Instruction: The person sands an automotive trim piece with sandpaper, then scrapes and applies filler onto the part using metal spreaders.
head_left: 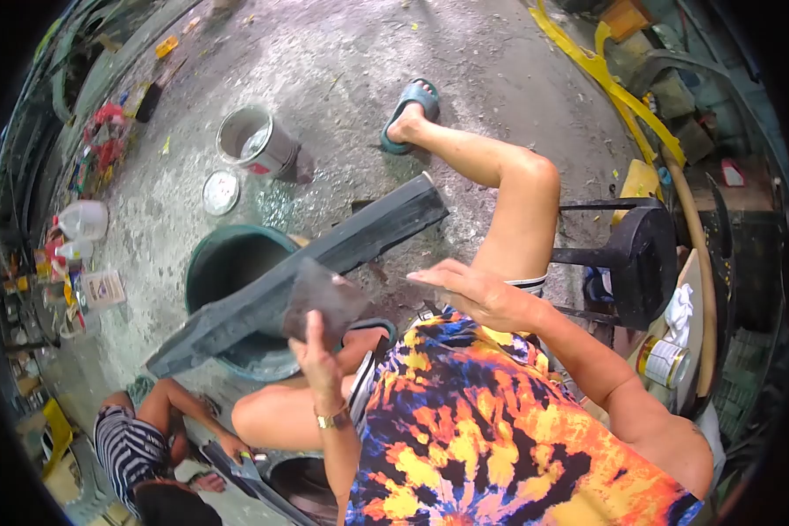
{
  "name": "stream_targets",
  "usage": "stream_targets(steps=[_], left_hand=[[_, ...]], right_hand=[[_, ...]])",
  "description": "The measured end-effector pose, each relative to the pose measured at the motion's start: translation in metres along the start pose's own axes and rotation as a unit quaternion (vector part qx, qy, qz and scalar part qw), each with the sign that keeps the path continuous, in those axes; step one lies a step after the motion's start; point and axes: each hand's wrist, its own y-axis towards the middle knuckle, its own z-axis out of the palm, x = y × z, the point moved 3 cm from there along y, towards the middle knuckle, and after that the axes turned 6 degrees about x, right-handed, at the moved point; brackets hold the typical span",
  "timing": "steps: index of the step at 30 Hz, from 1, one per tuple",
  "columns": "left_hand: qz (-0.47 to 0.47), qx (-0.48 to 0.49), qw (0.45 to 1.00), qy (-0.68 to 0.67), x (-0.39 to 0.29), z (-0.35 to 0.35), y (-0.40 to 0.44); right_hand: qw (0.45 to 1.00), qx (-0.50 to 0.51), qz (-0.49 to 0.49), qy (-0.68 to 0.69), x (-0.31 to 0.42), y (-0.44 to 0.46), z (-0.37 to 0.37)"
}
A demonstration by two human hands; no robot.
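My left hand [322, 361], with a watch on the wrist, holds a dark grey square sheet [326, 302] that looks like sandpaper; motion blurs it. Just behind the sheet, a long dark grey panel [359, 230] lies slanted across the rim of a green tub [203, 263]. To the right, my right hand [473, 294] hovers over my lap, its fingers stretched out and apart from the panel. I cannot make out anything in it.
A white bucket [276, 156] and a round lid [221, 192] stand beyond the tub. Plastic jugs [83, 219] sit on the left. A black stool [644, 263] and a can [664, 361] are at right. Another person [136, 438] works at lower left, beside a dark basin [302, 486].
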Motion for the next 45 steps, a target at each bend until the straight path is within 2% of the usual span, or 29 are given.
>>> stream_targets(steps=[3,4,5,7,9,13,15,17,18,19,21,22,24,26,27,29,30,34,36,39,40,41,43,45], left_hand=[[-0.051,0.058,0.996,0.047,-0.001,0.022,-0.015],[-0.019,0.087,0.995,0.045,-0.010,0.039,-0.019],[-0.024,0.089,0.995,0.048,-0.008,0.040,-0.021],[-0.109,0.089,0.989,0.045,0.005,0.028,-0.023],[-0.084,0.120,0.989,0.032,0.018,0.027,-0.023],[-0.012,0.100,0.993,0.065,0.026,0.013,-0.021],[-0.004,0.080,0.995,0.056,0.025,0.007,-0.021],[-0.038,0.050,0.997,0.045,0.016,0.007,-0.022],[-0.059,0.001,0.998,0.038,0.002,0.013,-0.026],[0.044,0.044,0.998,-0.024,-0.004,-0.024,-0.012],[0.079,0.038,0.994,-0.071,-0.022,-0.030,-0.012],[0.095,0.031,0.993,-0.062,-0.021,-0.030,-0.008],[0.022,0.065,0.993,-0.101,-0.023,-0.026,-0.008],[-0.053,0.110,0.978,-0.167,-0.005,-0.028,-0.004],[-0.109,0.075,0.961,-0.243,0.003,-0.024,-0.009],[-0.176,0.138,0.908,-0.354,0.035,-0.032,-0.010],[-0.175,0.191,0.869,-0.421,0.028,-0.020,-0.017],[-0.200,0.228,0.791,-0.531,0.034,-0.008,-0.032],[-0.217,0.175,0.829,-0.484,0.036,-0.002,-0.035],[-0.242,0.067,0.861,-0.442,0.056,-0.016,-0.028],[-0.249,0.023,0.871,-0.423,0.053,-0.013,-0.027],[-0.256,-0.020,0.878,-0.404,0.051,-0.010,-0.025],[-0.237,0.026,0.873,-0.425,0.049,-0.006,-0.020],[-0.179,0.199,0.828,-0.492,0.038,-0.009,-0.021]], right_hand=[[0.987,-0.044,-0.076,-0.135,0.007,0.012,0.005],[0.974,-0.052,-0.101,-0.198,0.014,0.017,0.004],[0.956,-0.062,-0.126,-0.259,0.020,0.022,0.005],[0.935,-0.077,-0.141,-0.316,0.022,0.031,0.013],[0.907,-0.092,-0.164,-0.377,0.024,0.038,0.016],[0.910,-0.101,-0.170,-0.364,0.026,0.053,0.031],[0.911,-0.065,-0.168,-0.372,0.020,0.055,0.040],[0.917,-0.041,-0.149,-0.369,0.018,0.042,0.039],[0.920,-0.032,-0.145,-0.364,0.014,0.036,0.036],[0.938,0.003,-0.105,-0.331,0.004,0.045,0.064],[0.966,0.081,-0.037,-0.244,-0.018,0.035,0.068],[0.991,0.036,-0.053,-0.118,-0.021,0.030,0.060],[0.988,-0.017,0.014,0.151,-0.028,0.031,0.046],[0.909,-0.067,0.055,0.408,-0.023,0.036,0.032],[0.879,-0.058,0.012,0.474,-0.025,0.048,0.026],[0.858,-0.061,-0.013,0.510,-0.025,0.068,0.019],[0.859,-0.064,-0.025,0.507,-0.026,0.079,0.019],[0.869,-0.051,-0.069,0.487,-0.020,0.108,0.021],[0.883,-0.042,-0.072,0.462,-0.007,0.111,0.024],[0.897,0.070,-0.091,0.426,0.002,0.099,0.046],[0.935,0.080,-0.108,0.328,0.009,0.091,0.048],[0.917,0.107,-0.057,0.381,0.015,0.078,0.050],[0.875,-0.032,-0.135,0.464,0.006,0.070,0.046],[0.832,-0.068,-0.062,0.547,-0.004,0.062,0.031]])
